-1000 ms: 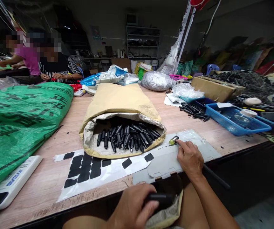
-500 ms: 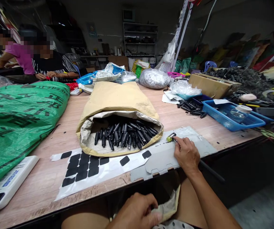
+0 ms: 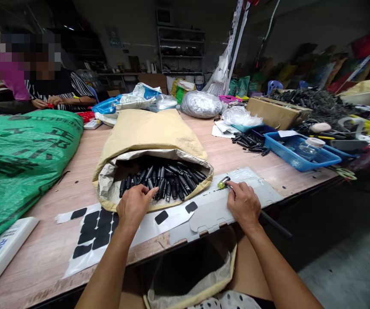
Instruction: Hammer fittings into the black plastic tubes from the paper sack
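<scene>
Workroom: dim, with metal shelving (image 3: 181,43) at the far wall and a co-worker in a striped top (image 3: 56,92) at the far left.
Tabletop: a wood-grain table (image 3: 85,163) carries a blue plastic basket (image 3: 288,156) at right and black stickers on a white backing sheet (image 3: 177,219) at the near edge.
Paper sack: a tan sack (image 3: 159,133) lies mid-table, its mouth facing near, black pen-like parts (image 3: 172,182) heaped inside.
Left hand: the left hand (image 3: 135,206) is at the sack's near rim, fingers curled, thumb extended over the parts; whether it pinches one, I cannot tell.
Right hand: the right hand (image 3: 244,204) rests on a grey board (image 3: 210,210), thumb and forefinger seemingly pinching a slim dark piece (image 3: 229,186) beside a small yellow-green cylinder (image 3: 222,183).
Good handling: the parts overlap, so gripping one front piece by its body should disturb the heap least.
Lettering: black characters on the green sack (image 3: 27,150) and blue ones on a white oblong device (image 3: 4,253), both at left; neither reads clearly. No brand is legible.
</scene>
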Motion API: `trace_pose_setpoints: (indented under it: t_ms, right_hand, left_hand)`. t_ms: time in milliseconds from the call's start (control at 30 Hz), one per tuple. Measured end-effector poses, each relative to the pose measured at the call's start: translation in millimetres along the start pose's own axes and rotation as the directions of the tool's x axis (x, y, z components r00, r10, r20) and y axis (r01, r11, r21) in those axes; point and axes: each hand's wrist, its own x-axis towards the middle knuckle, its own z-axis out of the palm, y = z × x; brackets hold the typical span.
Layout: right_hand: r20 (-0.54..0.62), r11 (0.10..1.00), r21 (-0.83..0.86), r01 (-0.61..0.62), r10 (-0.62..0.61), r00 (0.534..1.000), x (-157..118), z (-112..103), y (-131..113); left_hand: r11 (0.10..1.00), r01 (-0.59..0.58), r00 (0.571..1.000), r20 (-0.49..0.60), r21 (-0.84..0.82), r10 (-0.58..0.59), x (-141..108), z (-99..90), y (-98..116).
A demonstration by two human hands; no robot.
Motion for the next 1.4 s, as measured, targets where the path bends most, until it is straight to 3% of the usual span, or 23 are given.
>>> trace_pose_setpoints:
  t_ms: [167,267,367,433,533,767,1000,1100,1167,1300,1400]
  right_hand:
    - [-0.006,1.000,0.001,0.000,0.000,1.000,-0.2,0.9,0.3]
    - [-0.007,1.000,0.000,-0.002,0.002,1.000,-0.6,2.3,0.8]
    - [-0.010,1.000,0.002,-0.006,0.006,1.000,-1.1,3.2,1.4]
    - [-0.011,1.000,0.008,-0.005,0.005,1.000,-1.3,3.1,1.8]
    - [-0.003,1.000,0.012,0.005,-0.005,1.000,-1.3,2.3,2.4]
    - [-0.002,1.000,0.016,0.023,-0.023,1.000,-2.0,2.0,3.4]
    - [0.081,0.998,0.056,0.031,-0.036,0.996,5.3,-6.8,4.7]
    - [0.012,0.972,0.232,0.036,-0.040,0.999,4.9,-24.6,-11.6]
    - [-0.016,0.897,0.434,0.084,-0.086,0.996,-0.2,-38.7,-30.1]
    - [0.085,0.699,0.702,0.139,-0.276,0.957,-19.1,-58.0,-70.9]
    - [0.149,0.662,0.734,0.153,-0.376,0.915,-32.9,-60.7,-92.8]
  left_hand:
    - [0.998,0.042,0.999,0.029,-0.057,-0.040,-0.3,-3.0,-3.6]
    - [0.992,-0.010,0.999,-0.051,-0.124,0.003,-8.3,-8.8,-7.0]
    - [0.941,-0.269,0.962,-0.096,-0.206,0.254,-25.7,-11.5,-10.4]
    - [0.867,-0.439,0.893,-0.009,-0.235,0.450,-38.9,-8.6,-10.9]
    - [0.814,-0.528,0.817,0.118,-0.239,0.565,-53.7,2.9,-8.6]
    - [0.751,-0.562,0.788,0.052,-0.346,0.614,-60.4,31.7,-7.0]
    - [0.740,-0.529,0.804,0.035,-0.415,0.594,-59.4,39.9,-10.3]
    - [0.732,-0.529,0.800,0.035,-0.429,0.598,-58.4,40.8,-11.6]
    - [0.732,-0.529,0.801,0.032,-0.430,0.597,-58.2,41.2,-12.4]
    - [0.732,-0.519,0.806,0.033,-0.443,0.591,-58.8,42.0,-13.3]
    - [0.734,-0.493,0.818,0.037,-0.466,0.573,-59.2,42.6,-13.2]
